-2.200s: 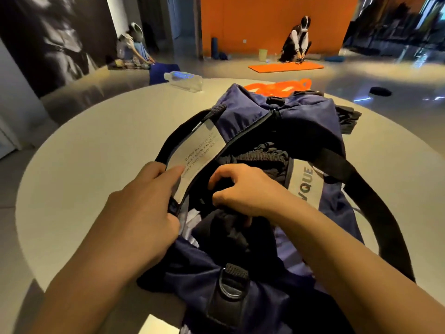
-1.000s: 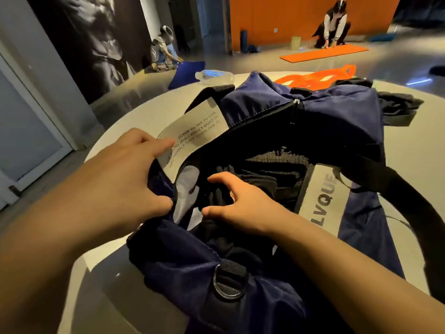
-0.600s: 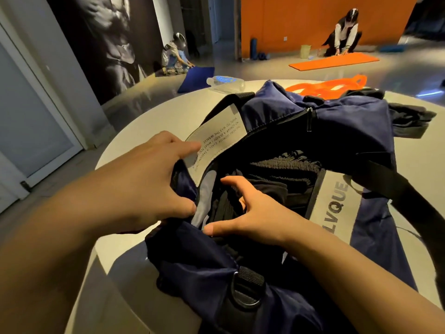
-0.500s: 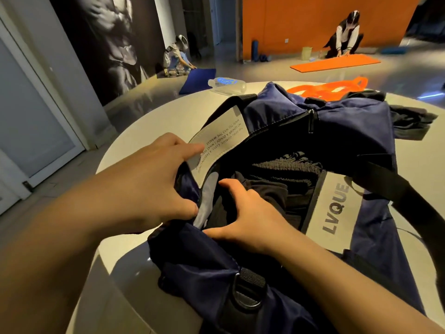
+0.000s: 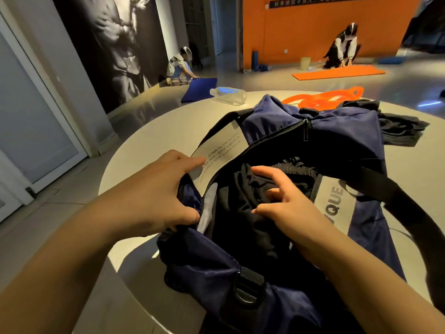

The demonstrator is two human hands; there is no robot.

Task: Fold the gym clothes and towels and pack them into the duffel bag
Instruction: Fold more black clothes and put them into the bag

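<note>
Navy nylon duffel bag (image 5: 337,131), on round counter (image 5: 168,126): my left hand (image 5: 156,201) pinches its rim; my right hand (image 5: 286,203), fingers loose, rests on black clothes (image 5: 245,213) inside

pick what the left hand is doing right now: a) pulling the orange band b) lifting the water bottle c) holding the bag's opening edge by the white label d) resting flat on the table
c: the left hand pinches the rim of the navy duffel bag beside the white printed label, while the water bottle and orange band lie untouched farther back on the table.
</note>
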